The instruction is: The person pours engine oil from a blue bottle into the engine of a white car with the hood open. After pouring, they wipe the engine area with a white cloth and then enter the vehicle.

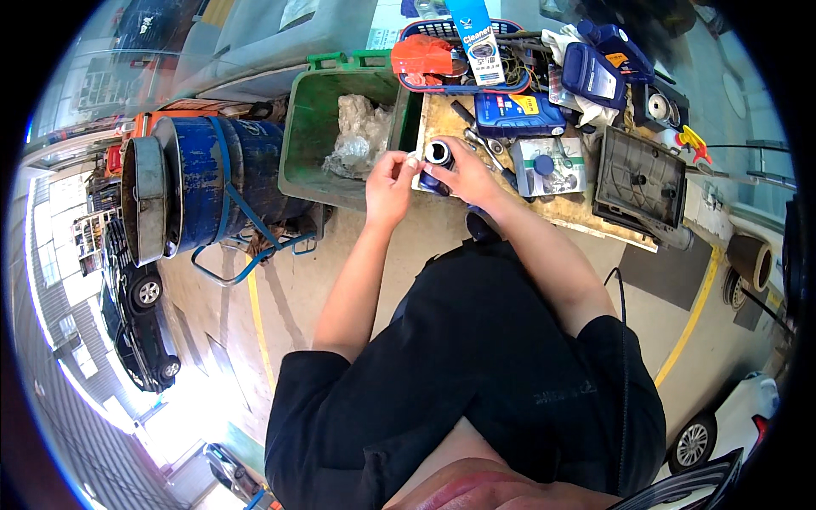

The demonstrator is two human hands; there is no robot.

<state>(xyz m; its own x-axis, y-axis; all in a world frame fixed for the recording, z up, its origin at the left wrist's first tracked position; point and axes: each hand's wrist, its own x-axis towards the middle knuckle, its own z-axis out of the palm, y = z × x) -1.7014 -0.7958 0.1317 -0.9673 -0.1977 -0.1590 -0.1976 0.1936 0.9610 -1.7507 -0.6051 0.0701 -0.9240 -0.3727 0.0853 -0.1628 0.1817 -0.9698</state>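
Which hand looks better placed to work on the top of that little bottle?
Probably the left. The right hand wraps the dark bottle at the bench edge, steadying it. The left hand is free, its fingers pinched beside the bottle's open top, over the green bin.

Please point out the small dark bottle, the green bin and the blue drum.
small dark bottle (437, 155): head view, its open mouth.
green bin (299, 144): head view, its left wall.
blue drum (200, 183): head view, its side.

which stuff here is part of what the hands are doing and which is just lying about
In hand:
left hand
right hand
small dark blue bottle with open silver mouth

Lying about:
green plastic bin
blue metal drum
blue oil jug
black plastic tray
metal wrench
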